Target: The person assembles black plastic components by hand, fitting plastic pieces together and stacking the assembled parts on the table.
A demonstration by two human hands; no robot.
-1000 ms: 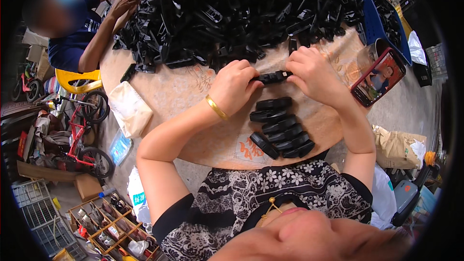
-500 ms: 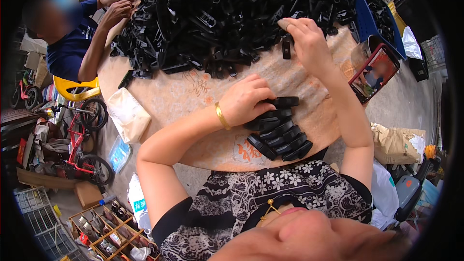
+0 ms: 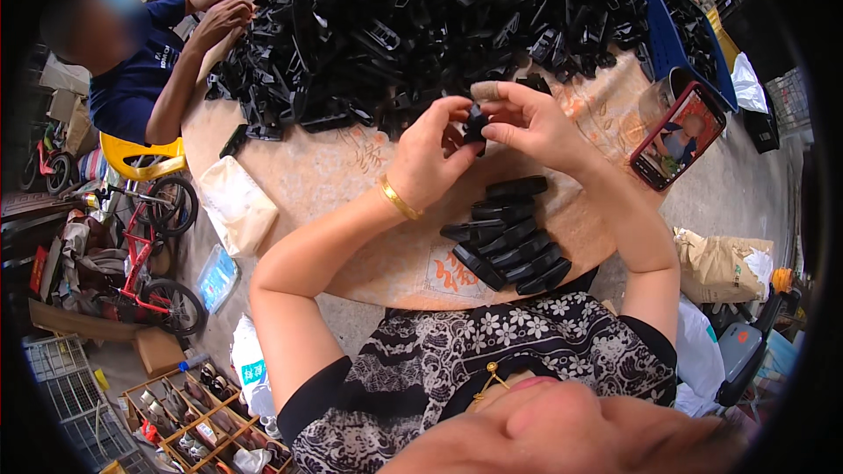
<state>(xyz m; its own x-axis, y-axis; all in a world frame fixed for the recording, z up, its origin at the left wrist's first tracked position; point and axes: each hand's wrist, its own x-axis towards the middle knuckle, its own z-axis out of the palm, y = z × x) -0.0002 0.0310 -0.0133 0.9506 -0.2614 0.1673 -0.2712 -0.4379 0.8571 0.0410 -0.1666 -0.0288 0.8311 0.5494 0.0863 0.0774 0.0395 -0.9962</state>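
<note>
- Clip [image 3: 475,125], a small black part, is pinched between the left hand [image 3: 435,158] and right hand [image 3: 527,123] above the surface [image 3: 334,184]; a loose pinch could drop it.
- Row [image 3: 509,237] of finished parts lies just below; an elbow might scatter it.
- Pile [image 3: 421,26] beyond could slide.

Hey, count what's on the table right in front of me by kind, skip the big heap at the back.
Black plastic pieces stacked in a row: about 8
Black piece held by the left hand and right hand together: 1
Smartphone: 1
White bag at the table edge: 1
Total: about 11
</note>
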